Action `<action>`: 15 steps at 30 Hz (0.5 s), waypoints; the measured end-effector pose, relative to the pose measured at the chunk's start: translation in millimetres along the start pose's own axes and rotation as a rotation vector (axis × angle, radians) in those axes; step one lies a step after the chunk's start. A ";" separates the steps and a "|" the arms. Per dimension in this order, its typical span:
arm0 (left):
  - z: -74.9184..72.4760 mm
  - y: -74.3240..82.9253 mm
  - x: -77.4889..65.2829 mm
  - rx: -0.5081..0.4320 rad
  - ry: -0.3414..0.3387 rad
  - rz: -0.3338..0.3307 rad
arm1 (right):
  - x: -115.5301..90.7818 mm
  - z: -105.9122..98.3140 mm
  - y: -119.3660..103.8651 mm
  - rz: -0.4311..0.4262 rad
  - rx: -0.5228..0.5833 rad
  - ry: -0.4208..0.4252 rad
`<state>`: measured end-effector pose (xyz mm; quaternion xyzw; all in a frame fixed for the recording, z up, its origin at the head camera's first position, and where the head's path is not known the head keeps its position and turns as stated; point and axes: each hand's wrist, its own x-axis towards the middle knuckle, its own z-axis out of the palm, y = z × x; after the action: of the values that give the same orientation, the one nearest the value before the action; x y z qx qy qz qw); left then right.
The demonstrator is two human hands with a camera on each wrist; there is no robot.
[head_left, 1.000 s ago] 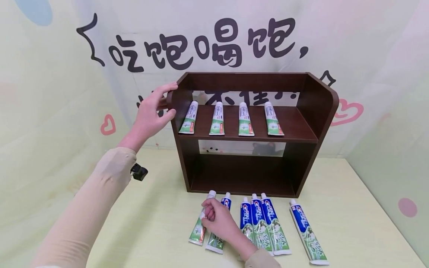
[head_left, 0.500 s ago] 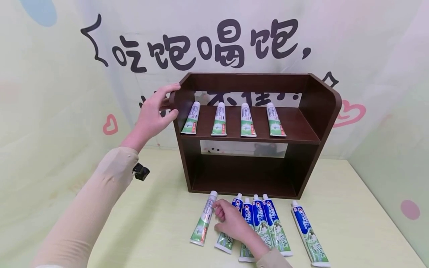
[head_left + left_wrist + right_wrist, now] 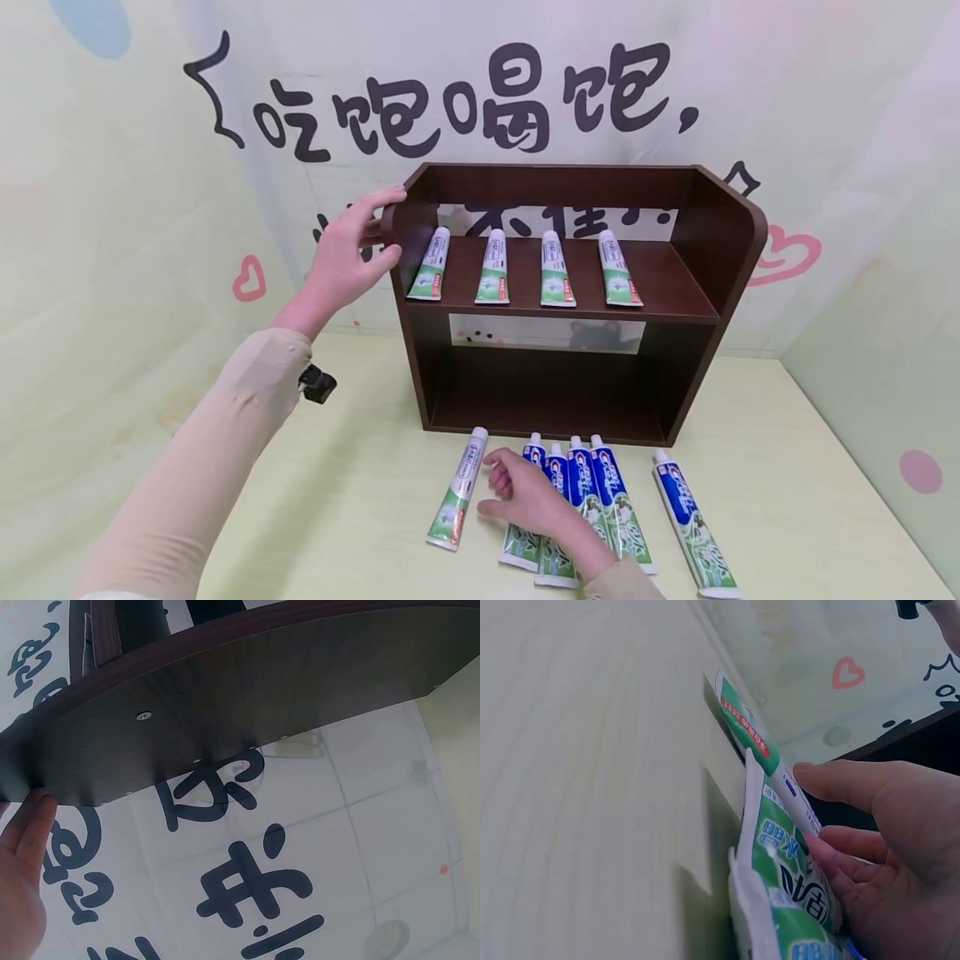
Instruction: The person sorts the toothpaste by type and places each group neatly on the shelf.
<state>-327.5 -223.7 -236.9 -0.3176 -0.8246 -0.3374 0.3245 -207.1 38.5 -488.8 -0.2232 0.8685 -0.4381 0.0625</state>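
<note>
The leftmost blue tube (image 3: 521,547) had slid toward the other blue tubes (image 3: 621,518) in front of the shelf (image 3: 551,177), which left the white tube (image 3: 458,492) apart before the shelf's left end. The right hand (image 3: 527,497), fingers loosely bent and thumb clear of forefinger, seemed to touch that blue tube without gripping. The left hand's (image 3: 347,254) fingers, extended, rested on the shelf's left side.
</note>
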 end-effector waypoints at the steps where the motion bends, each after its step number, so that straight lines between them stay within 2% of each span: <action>1: 0.1 0.5 0.1 0.002 0.001 0.002 | 0.1 1.3 -0.8 0.007 -0.004 0.012; 6: 0.3 1.8 0.6 0.008 0.003 0.009 | 2.8 9.7 -7.3 0.065 -0.012 0.048; 11: 0.8 0.3 1.1 0.005 0.003 0.010 | 7.8 18.1 -13.1 0.132 -0.100 0.051; 15: 0.9 -0.4 0.5 0.011 0.013 0.010 | 12.2 25.3 -17.8 0.155 -0.143 0.062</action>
<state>-328.4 -223.1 -237.2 -0.3177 -0.8227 -0.3334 0.3334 -204.4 5.3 -489.2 -0.1458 0.9137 -0.3756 0.0530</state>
